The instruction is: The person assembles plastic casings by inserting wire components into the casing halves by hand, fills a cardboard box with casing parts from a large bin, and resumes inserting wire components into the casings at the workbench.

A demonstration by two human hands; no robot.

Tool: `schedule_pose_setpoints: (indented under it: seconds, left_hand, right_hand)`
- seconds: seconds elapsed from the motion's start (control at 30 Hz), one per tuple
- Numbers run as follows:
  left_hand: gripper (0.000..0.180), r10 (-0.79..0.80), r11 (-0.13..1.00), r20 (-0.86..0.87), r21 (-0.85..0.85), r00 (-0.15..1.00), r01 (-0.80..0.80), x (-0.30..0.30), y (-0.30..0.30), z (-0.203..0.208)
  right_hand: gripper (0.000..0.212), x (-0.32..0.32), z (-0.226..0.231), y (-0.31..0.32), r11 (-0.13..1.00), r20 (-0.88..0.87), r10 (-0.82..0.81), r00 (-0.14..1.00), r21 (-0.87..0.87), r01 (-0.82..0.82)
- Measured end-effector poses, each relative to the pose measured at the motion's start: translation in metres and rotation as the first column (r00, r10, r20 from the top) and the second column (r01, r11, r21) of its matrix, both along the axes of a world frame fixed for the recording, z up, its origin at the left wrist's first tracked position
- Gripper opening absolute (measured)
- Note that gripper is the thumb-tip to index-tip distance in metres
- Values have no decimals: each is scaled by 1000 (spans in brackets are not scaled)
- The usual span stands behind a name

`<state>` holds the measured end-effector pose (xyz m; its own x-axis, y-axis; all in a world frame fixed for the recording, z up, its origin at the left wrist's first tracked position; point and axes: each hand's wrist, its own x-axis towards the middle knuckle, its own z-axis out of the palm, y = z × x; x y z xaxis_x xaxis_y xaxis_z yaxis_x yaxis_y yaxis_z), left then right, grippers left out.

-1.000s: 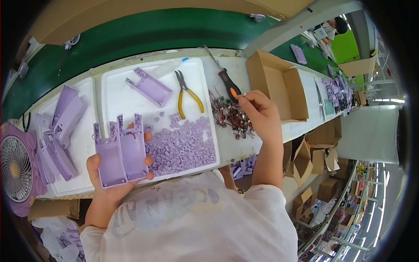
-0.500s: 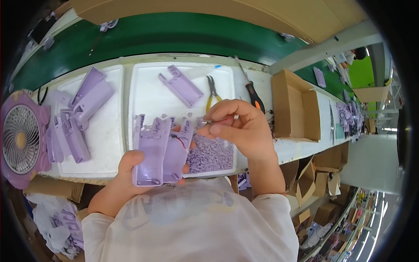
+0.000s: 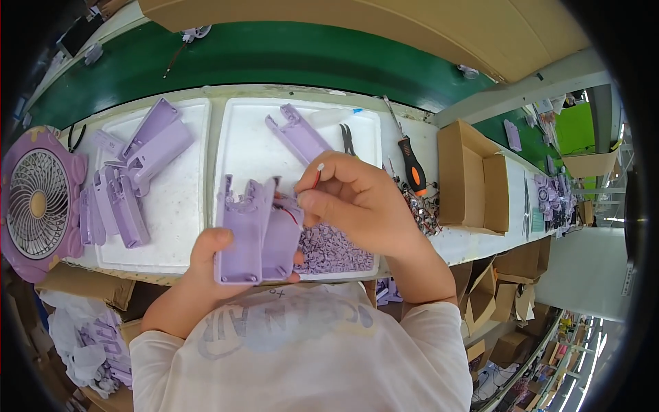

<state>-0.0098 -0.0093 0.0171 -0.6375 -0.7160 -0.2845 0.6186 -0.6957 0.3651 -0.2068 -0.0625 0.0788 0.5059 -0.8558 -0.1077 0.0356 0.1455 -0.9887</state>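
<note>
My left hand [image 3: 211,255] grips two pale purple plastic housing shells [image 3: 240,248], overlapping and standing slightly apart at an angle. Between their upper ends my right hand [image 3: 364,206] is closed in a pinch on a thin red wire [image 3: 316,180] that ends in a small white connector [image 3: 320,167]. Another stretch of red wire shows inside the right-hand shell. Where the fingertips meet the shell, the details are hidden. Underneath, a heap of small purple plastic parts [image 3: 336,250] covers the near right of a white foam tray [image 3: 230,147]. Another purple shell [image 3: 296,134] lies behind.
Pliers [image 3: 347,139] lie partly behind my right hand. To their right are an orange-and-black screwdriver [image 3: 412,165], small wired components [image 3: 422,209] and an open cardboard box [image 3: 472,182]. More shells [image 3: 120,206] fill the left tray, beside a purple fan [image 3: 38,202]. A green belt [image 3: 274,58] runs behind.
My right hand has moved left and down against the shells' upper ends, and the red wire with its white connector now shows at its fingers. My left hand keeps its hold.
</note>
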Motion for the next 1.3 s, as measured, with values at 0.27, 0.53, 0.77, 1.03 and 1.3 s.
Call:
schedule_pose_setpoints:
  seconds: [0.27,0.53,0.77,1.03,1.3]
  left_hand:
    - [73,176,983,-203,87,963,-161,5,-13,-8]
    - [71,245,969,-269,44,931,-242,-7,-18,4]
    - [50,302,952,-196,116,933,-284,20,-8,-18]
    - [49,237,968,-202,129,950,-214,18,15,-32]
    - [41,295,954,182,-107,938,-280,21,18,-1]
  right_hand:
    - [21,5,-2,8,844,-513,-90,854,-494,-208]
    - [22,18,-11,35,481,-718,-184,671,-661,-576]
    - [11,-9,-13,-51,558,-696,-504,511,-714,-422]
    - [19,-72,-125,-185,725,-801,-522,293,-598,-342]
    - [15,12,-31,-62,876,-365,-265,892,-479,64]
